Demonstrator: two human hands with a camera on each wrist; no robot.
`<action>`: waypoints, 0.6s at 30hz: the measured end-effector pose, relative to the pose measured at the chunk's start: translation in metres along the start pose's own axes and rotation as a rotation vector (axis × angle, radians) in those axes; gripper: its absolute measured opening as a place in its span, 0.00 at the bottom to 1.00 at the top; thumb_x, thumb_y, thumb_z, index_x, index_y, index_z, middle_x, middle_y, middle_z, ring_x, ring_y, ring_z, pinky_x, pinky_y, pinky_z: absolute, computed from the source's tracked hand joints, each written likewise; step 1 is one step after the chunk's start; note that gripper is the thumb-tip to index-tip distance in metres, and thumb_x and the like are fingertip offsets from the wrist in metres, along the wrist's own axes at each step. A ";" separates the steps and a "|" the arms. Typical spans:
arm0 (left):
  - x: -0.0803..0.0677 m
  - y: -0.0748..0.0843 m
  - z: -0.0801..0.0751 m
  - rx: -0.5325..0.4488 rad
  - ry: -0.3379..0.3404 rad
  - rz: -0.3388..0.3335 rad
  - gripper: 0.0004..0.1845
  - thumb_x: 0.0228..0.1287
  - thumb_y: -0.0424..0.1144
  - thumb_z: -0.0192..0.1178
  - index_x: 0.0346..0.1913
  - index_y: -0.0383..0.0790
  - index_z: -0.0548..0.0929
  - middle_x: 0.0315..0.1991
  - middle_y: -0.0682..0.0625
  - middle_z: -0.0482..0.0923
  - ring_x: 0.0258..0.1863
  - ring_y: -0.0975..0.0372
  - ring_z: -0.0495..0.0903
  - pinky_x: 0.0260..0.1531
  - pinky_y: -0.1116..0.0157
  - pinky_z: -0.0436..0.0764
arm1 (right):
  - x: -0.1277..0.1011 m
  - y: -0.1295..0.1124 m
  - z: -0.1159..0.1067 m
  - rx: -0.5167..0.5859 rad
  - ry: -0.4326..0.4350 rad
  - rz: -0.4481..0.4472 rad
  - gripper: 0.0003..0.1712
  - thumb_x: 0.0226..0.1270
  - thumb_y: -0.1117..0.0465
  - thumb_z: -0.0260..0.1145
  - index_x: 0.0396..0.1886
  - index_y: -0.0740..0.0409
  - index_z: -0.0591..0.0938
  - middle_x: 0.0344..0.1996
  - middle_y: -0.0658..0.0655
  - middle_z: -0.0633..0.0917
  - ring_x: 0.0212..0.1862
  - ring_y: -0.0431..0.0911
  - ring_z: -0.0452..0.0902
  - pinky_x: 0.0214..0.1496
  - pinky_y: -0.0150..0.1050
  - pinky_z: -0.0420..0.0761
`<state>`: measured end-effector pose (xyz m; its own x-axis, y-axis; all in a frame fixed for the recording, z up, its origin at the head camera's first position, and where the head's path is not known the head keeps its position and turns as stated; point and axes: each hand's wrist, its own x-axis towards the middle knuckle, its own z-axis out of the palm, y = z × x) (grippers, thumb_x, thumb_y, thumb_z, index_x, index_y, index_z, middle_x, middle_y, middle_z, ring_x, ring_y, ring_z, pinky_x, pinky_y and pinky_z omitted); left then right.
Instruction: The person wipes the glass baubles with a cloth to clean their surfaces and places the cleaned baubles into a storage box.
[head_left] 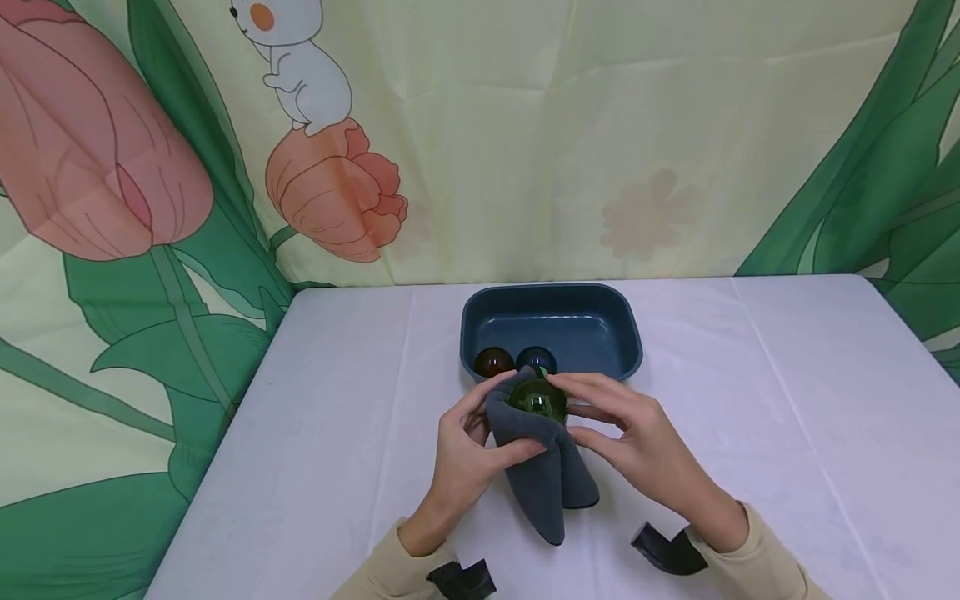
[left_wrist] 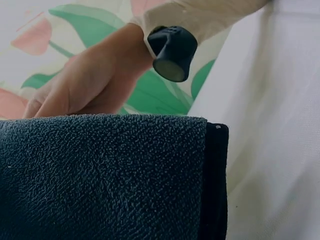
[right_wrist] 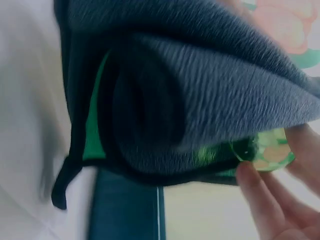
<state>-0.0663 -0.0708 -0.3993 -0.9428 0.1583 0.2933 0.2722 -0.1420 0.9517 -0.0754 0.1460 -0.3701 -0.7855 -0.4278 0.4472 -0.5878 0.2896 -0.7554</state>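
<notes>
Green ball (head_left: 538, 400): glassy, see-through, dark green with small bright glints; round, partly wrapped. It sits above the counter (head_left: 750, 433), just in front of the tray (head_left: 551, 327), between both hands.

Cloth (head_left: 543, 475): dark grey towelling with a darker stitched edge, folded, its tail hanging down toward the counter. The right wrist view shows the ball (right_wrist: 262, 150) peeking out under the cloth (right_wrist: 210, 100), blurred.

Left hand (head_left: 468, 446): fingers curled round the cloth, thumb pressing on it from below.
Right hand (head_left: 633, 437): fingertips pinch the ball's right side.

Tray: dark blue, rounded corners, holds an amber ball (head_left: 493, 362) and a blue ball (head_left: 536, 359), side by side at its near wall.

No readable writing or brand on any of these items.
</notes>
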 end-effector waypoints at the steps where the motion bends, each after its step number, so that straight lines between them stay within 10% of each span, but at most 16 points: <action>1: 0.000 0.000 0.000 0.003 0.000 0.003 0.39 0.51 0.34 0.77 0.67 0.30 0.72 0.59 0.38 0.79 0.56 0.58 0.82 0.59 0.64 0.79 | 0.000 0.000 0.000 0.026 -0.005 0.038 0.37 0.52 0.77 0.74 0.65 0.57 0.78 0.58 0.57 0.82 0.55 0.41 0.82 0.50 0.33 0.85; 7: 0.000 -0.001 0.000 0.010 0.012 0.014 0.36 0.52 0.33 0.76 0.65 0.34 0.74 0.58 0.37 0.80 0.55 0.58 0.82 0.59 0.65 0.80 | 0.000 0.001 -0.001 0.059 -0.040 0.128 0.35 0.56 0.73 0.73 0.65 0.58 0.77 0.59 0.59 0.81 0.54 0.45 0.83 0.51 0.35 0.85; 18: 0.001 -0.002 0.000 -0.007 0.027 0.010 0.36 0.52 0.32 0.75 0.65 0.31 0.74 0.58 0.37 0.79 0.56 0.58 0.82 0.59 0.64 0.80 | 0.001 0.000 -0.002 -0.111 -0.022 -0.055 0.43 0.46 0.78 0.77 0.64 0.51 0.79 0.62 0.51 0.79 0.61 0.41 0.77 0.59 0.24 0.77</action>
<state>-0.0678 -0.0708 -0.4009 -0.9448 0.1305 0.3004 0.2806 -0.1506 0.9479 -0.0770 0.1476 -0.3688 -0.7477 -0.4638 0.4752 -0.6487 0.3577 -0.6717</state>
